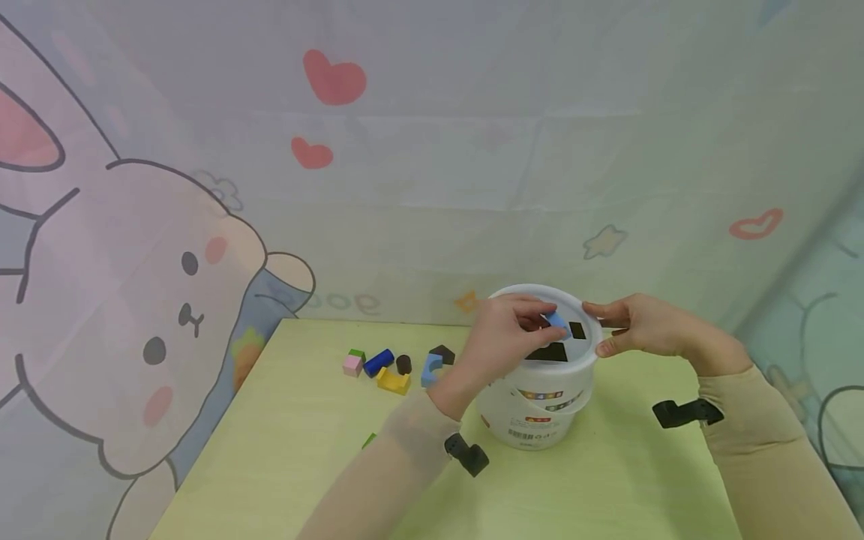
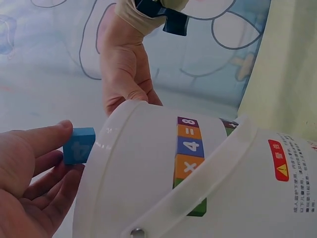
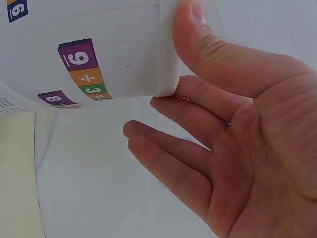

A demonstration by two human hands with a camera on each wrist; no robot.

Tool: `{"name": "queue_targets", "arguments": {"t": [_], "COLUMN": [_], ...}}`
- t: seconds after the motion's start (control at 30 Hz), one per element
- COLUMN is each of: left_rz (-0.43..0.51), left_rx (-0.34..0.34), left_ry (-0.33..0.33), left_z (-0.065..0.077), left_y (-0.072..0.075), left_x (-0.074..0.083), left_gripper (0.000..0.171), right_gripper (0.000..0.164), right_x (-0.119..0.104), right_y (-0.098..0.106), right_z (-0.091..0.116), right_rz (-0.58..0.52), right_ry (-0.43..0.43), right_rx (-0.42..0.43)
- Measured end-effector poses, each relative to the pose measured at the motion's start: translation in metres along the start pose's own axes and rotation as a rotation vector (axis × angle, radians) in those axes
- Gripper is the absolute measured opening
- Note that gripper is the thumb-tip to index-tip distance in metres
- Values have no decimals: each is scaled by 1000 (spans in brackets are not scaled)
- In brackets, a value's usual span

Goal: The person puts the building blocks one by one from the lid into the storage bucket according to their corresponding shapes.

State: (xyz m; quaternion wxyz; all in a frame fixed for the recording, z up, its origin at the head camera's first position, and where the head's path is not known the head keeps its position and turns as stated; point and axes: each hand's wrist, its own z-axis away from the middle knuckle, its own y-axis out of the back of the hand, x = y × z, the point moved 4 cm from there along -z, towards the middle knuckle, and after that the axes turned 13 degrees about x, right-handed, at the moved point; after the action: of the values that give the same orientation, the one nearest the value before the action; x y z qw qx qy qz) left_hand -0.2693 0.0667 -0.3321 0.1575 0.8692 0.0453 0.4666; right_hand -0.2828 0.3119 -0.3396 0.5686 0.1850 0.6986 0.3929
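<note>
A white plastic bucket (image 1: 533, 412) stands upright on the table, its lid (image 1: 533, 294) pierced by dark cut-outs. My left hand (image 1: 496, 334) pinches a small blue block (image 2: 79, 145) between thumb and fingers, right over the lid; a pale figure shows on one face of it. At the right side of the bucket, my right hand (image 1: 651, 330) grips the lid's rim with thumb and fingers. In the right wrist view, the thumb of that hand (image 3: 237, 129) presses the rim while two other fingers extend apart from it.
Left of the bucket lie a blue cylinder (image 1: 379, 363), a yellow notched block (image 1: 394, 381), a dark brown cylinder (image 1: 403, 364), a pink block (image 1: 352, 365), a light-blue arch block (image 1: 430, 370) and a dark block (image 1: 442, 353). A printed curtain (image 1: 439, 225) hangs behind the table (image 1: 304, 465).
</note>
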Motion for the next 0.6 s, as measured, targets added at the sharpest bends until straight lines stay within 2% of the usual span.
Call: {"name": "queue_targets", "arguments": {"t": [0.2, 0.6], "left_rz": [22, -138], "left_rx": [-12, -41], "left_ry": [59, 141], "left_z": [-9, -22], "left_y": [-10, -30], "left_x": [-2, -4], "left_gripper": [33, 33], "right_gripper": [75, 76], "right_x": [0, -1], "right_y": [1, 1], "right_z": [0, 1], "right_rz": [-3, -10], "right_ry": [6, 4], "right_rx": [4, -2]}}
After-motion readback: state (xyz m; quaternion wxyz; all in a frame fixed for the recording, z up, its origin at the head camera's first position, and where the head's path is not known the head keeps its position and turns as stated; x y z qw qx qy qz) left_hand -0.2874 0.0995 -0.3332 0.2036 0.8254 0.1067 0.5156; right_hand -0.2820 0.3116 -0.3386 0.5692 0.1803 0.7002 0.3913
